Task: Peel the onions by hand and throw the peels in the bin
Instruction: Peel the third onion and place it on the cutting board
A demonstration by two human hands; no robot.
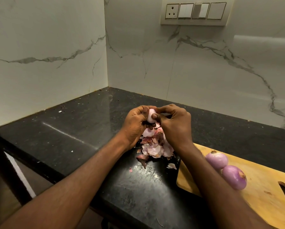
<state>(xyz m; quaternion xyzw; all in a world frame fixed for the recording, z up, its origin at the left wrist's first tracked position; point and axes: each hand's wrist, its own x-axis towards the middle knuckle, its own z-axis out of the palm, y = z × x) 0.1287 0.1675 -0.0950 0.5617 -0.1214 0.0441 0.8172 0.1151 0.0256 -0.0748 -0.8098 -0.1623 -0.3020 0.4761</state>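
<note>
Head view: both hands (135, 124) (174, 124) grip onion (150, 116); peels (156, 146) beneath.

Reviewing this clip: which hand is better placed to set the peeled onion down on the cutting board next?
Right, probably. The right hand is on the cutting board's side, where two peeled onions already lie. The left hand cups the onion from the far side and would have to cross over the peel pile.

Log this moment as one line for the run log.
left hand: holds onion | right hand: pinches its skin | peels: piled on counter | cutting board: two peeled onions
</note>
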